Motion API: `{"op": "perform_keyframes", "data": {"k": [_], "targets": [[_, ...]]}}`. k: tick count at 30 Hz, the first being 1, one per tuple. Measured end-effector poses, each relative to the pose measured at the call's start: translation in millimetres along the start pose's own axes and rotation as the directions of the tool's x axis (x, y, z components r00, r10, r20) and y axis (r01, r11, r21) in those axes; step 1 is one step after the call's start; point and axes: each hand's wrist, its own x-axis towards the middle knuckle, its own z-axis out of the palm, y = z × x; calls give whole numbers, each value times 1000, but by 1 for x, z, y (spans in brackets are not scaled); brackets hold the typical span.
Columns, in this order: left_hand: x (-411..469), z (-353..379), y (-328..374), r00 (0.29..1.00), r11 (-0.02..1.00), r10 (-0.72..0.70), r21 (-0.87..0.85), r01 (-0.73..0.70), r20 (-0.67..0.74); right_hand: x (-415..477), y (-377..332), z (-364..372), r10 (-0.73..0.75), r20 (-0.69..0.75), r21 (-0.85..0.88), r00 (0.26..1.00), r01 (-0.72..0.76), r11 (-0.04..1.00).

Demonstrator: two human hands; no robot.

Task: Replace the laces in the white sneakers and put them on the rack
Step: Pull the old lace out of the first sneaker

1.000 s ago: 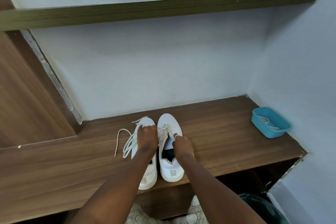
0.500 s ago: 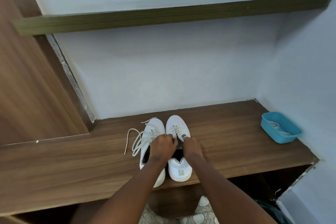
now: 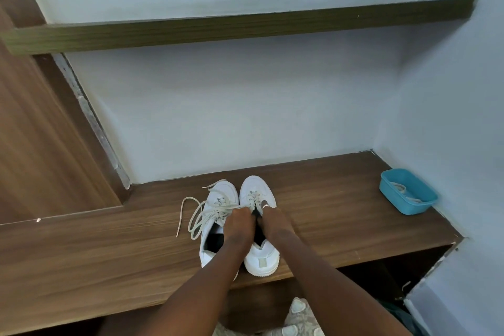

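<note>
The bench [image 3: 81, 254] has bare wood on its left, up to the wooden side panel [image 3: 41, 144]. The loose lace [image 3: 207, 214] trails over this wood from the left sneaker [image 3: 218, 196]. A sharp tug could snag its slack loops or drag the shoe sideways. The left hand [image 3: 236, 226] lies between the two shoes, fingers curled where the strands meet, and seems to be gripping that lace.

The right sneaker [image 3: 255, 188] touches the left one, toes to the back wall. Its lace sits only in the lower eyelets. The right hand [image 3: 274, 222] bends down onto the tongue; whether it pinches anything is hidden.

Both heels sit right at the bench's front edge, so a pull toward the body could tip a shoe off into the gap below. Room lies behind the toes and out to the right.

The blue tub [image 3: 409, 191], with more laces in it, stands well apart near the right wall, a long reach across. The upper shelf [image 3: 245, 27] hangs well above.
</note>
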Motion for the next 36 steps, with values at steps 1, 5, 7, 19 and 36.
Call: {"op": "perform_keyframes", "data": {"k": [1, 5, 7, 19, 36], "targets": [[2, 1, 0, 1000, 1000, -12, -13, 12, -13, 1, -2, 0, -5, -24, 6, 1000, 6, 1000], [7, 7, -2, 998, 996, -54, -78, 50, -42, 7, -8, 0, -26, -122, 5, 992, 27, 1000], [9, 12, -4, 996, 986, -79, -147, 72, -46, 11, -11, 1, -40, -156, 3, 987, 41, 999], [18, 23, -5, 987, 919, -162, -369, 142, -24, 23, -16, 5, 21, -240, -33, 970, -30, 999], [12, 25, -9, 995, 948, -92, -309, 77, -35, 39, -4, 0, 434, -49, 791, 899, -231, 566]]}}
